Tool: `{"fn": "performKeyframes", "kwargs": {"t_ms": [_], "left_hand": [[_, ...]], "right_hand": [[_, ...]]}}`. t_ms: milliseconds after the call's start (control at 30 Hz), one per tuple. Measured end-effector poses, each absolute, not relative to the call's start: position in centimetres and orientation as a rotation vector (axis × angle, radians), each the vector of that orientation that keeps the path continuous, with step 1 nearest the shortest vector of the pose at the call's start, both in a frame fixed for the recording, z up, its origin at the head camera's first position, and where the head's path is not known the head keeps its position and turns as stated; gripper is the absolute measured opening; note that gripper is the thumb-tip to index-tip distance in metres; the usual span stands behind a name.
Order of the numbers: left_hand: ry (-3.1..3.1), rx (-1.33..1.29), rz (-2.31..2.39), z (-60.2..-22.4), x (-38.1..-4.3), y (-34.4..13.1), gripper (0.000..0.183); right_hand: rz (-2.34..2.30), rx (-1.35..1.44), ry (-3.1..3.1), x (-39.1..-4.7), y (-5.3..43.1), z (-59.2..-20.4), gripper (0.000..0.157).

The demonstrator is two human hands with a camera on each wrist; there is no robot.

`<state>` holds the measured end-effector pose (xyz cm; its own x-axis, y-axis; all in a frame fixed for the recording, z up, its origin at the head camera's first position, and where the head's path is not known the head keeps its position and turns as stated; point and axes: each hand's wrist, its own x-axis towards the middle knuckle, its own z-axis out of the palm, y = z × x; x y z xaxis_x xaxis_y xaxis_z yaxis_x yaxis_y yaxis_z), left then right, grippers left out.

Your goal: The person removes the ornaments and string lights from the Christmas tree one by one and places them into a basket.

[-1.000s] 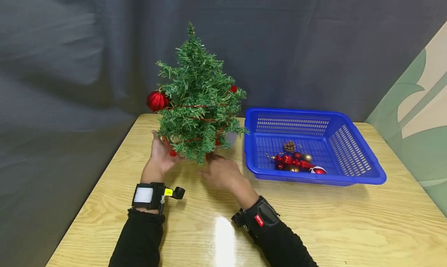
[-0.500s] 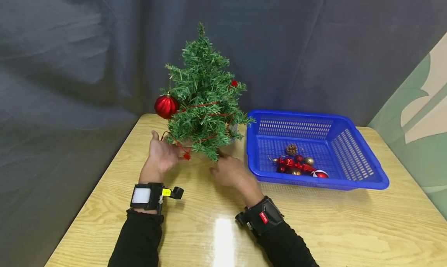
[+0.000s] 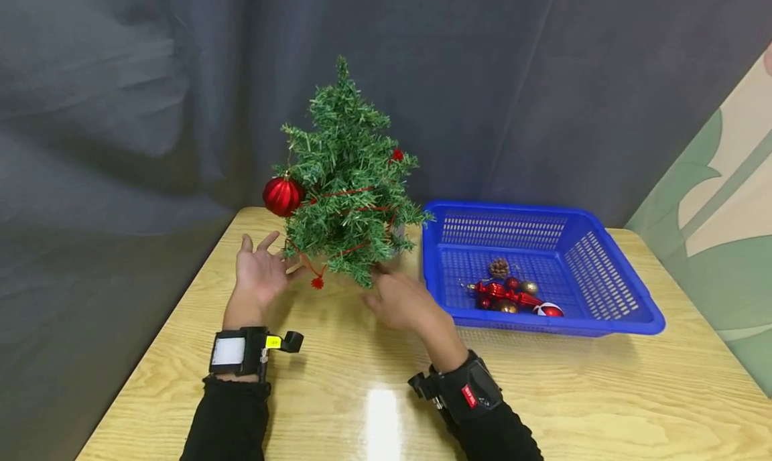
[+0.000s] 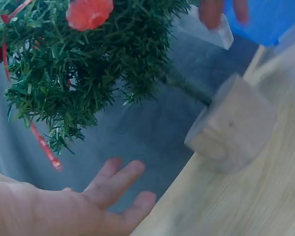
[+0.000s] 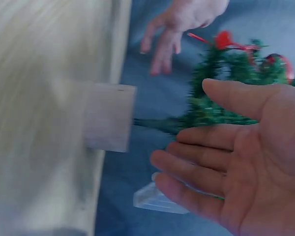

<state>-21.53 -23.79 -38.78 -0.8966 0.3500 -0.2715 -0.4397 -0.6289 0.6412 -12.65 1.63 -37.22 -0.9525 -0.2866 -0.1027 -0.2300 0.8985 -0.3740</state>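
Note:
A small green Christmas tree (image 3: 344, 173) stands on the table, its round wooden base (image 4: 236, 130) showing in the wrist views. A ribbed red bauble (image 3: 283, 196) hangs on its left side. Thin red garland winds round the branches, with a red pompom (image 3: 317, 283) low in front. My left hand (image 3: 261, 277) is at the tree's lower left, palm up, fingers spread, holding nothing. My right hand (image 3: 403, 301) reaches under the lower right branches. In the right wrist view its fingers (image 5: 196, 167) are extended beside the trunk, gripping nothing.
A blue plastic basket (image 3: 543, 323) stands right of the tree. Inside lie a pine cone (image 3: 499, 268), a red spindle-shaped ornament (image 3: 497, 291) and several small baubles. A whitish box-like object (image 5: 157, 199) is partly hidden behind the tree. A dark curtain (image 3: 470, 79) hangs behind the table.
The tree has turned and shifted a little right, bringing the red bauble and pompom rightward. My left hand has then drawn away to the left, its fingers spreading. My right hand stays by the tree.

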Motion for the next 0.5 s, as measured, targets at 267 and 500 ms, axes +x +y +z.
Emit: {"fn": "performKeyframes", "kwargs": {"t_ms": [267,500], "left_hand": [[1.584,-0.107,2.612,-36.8,-20.1,-24.2,0.036],[1.973,0.203,2.692,-34.4,-19.0,-23.2,0.016]], "right_hand": [[-0.464,-0.420,2.904,-10.6,2.0,-34.6,0.048],[-0.544,-0.432,2.922,-8.6,4.7,-32.1,0.052]]}}
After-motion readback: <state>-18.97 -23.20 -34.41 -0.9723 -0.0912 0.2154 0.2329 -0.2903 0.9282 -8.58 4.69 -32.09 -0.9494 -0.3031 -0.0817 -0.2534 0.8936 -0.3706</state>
